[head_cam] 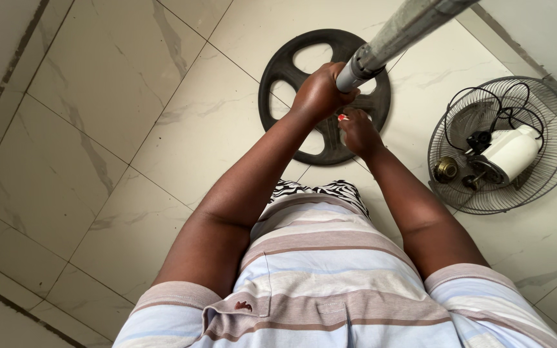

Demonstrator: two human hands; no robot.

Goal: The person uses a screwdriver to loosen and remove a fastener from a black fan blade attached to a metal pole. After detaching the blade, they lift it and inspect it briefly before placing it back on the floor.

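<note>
Your left hand (pixel 319 93) wrapped around the grey pole (pixel 394 35), your right hand (pixel 358 131) just below, grip unclear, round black base (pixel 282 71) on the tiled floor (pixel 98 129), fan head (pixel 504 145) nearby

To the left of both hands the tiled floor (pixel 98 129) lies bare, giving wide room to reach that way. Directly below them the round black base (pixel 304 84) takes up the floor, and the grey pole (pixel 394 35) slants up and to the right, barring passage above it. On the right the fan head (pixel 504 145), with its wire guard and tangled cord, lies near the base, leaving only a narrow strip of tile between them.
</note>
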